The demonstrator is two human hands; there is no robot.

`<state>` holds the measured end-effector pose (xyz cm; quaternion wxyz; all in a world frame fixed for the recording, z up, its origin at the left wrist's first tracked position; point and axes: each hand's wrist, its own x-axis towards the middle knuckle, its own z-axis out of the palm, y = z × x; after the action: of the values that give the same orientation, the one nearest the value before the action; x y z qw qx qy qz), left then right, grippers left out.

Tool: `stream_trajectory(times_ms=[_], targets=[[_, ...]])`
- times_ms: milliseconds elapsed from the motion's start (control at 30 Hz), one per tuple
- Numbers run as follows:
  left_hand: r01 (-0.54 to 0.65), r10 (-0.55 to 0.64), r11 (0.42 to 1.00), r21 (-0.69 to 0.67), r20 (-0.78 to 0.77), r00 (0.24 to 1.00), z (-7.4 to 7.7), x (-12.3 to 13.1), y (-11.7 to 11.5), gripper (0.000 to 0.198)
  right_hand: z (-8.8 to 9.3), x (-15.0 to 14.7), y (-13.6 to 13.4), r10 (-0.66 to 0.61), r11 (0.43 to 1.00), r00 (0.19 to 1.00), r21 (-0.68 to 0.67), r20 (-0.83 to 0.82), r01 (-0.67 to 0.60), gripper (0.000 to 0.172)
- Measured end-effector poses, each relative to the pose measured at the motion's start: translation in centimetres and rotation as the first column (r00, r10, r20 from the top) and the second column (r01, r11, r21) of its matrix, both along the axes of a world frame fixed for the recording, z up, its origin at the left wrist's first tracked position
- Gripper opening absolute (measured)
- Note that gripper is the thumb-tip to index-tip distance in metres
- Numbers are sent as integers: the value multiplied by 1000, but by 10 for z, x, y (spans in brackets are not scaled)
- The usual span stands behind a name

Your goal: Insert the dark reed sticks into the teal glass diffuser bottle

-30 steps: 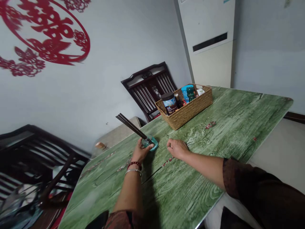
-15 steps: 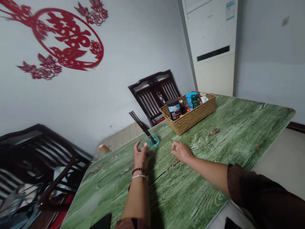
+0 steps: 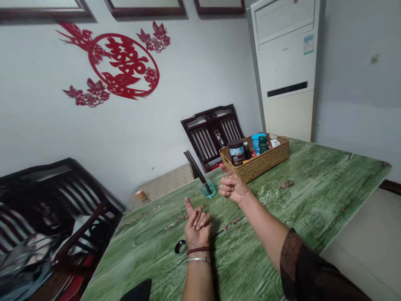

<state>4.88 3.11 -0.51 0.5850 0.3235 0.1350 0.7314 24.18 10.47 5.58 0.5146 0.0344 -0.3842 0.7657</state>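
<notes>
Above the green wood-patterned table [image 3: 150,251], my left hand [image 3: 198,228] has one digit stretched up and its other fingers curled in. Nothing shows in it. A red bead bracelet and a silver bangle circle that wrist. My right hand [image 3: 234,186] is likewise curled, with one finger pointing up and left, and it holds nothing visible. Its fingertip overlaps the near left side of the woven basket [image 3: 266,163] in view; contact cannot be told. Between and beyond the hands stands a teal glass holder [image 3: 209,191] with dark sticks.
The basket holds a dark-lidded jar [image 3: 237,154], a blue container [image 3: 256,138] and a green bottle [image 3: 263,144]. A small black ring-shaped object [image 3: 180,246] lies left of my left wrist. Dark wooden chairs [image 3: 216,133] stand behind and left of the table.
My left hand has come nearer and its fingers have curled, with one stretched out. My right hand has turned and now points one finger upward. The camera view has shifted.
</notes>
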Motion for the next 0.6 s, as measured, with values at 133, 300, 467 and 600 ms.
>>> stream_trajectory(times_ms=[133,300,467,600], targets=[[62,-48,996,-71,180,983,-15,-4,2,67,-70,-9,4,36,969,999,-245,34,-26,53],[125,-90,980,-155,214,973,-19,-5,0,64,-91,-7,6,72,946,996,-321,55,-50,52],[-104,113,975,-194,33,993,-14,-12,7,48,-87,-8,8,77,945,996,-322,44,-59,57],[-556,396,803,-214,-505,767,4,-25,48,36,-91,-16,13,0,922,998,-386,61,23,43]])
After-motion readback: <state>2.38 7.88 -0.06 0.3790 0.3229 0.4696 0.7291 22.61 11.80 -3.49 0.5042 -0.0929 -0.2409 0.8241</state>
